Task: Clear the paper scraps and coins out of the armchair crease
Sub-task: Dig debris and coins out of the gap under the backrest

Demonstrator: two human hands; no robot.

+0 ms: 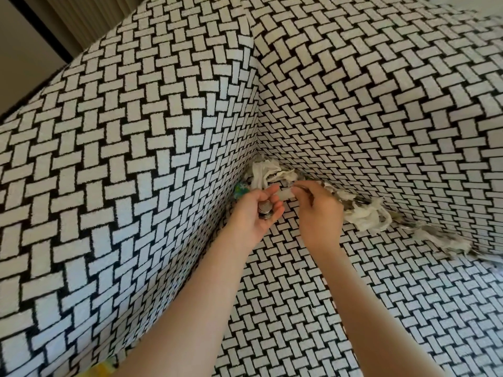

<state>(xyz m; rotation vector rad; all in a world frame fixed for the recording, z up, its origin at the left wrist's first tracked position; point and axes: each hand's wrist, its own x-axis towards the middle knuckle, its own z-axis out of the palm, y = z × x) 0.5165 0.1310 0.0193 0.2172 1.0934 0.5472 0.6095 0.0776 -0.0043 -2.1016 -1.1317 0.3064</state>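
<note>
Torn white paper scraps (364, 214) line the crease where the seat meets the back of the black-and-white woven armchair (136, 164). A bigger crumpled wad (262, 172) fills the corner. My left hand (254, 213) is curled round a small stack of silver coins (265, 210). My right hand (318, 210) pinches another coin (300, 188) just above the stack, close to the corner wad. A small green-and-blue thing (239, 190) shows behind my left fingers. More grey scraps (446, 240) trail off to the right along the crease.
The armrest wall rises on the left and the backrest on the right, meeting in a vertical seam above the corner. The patterned seat cushion (313, 308) spreads below my forearms. A beige curtain (89, 17) hangs behind the chair at top left.
</note>
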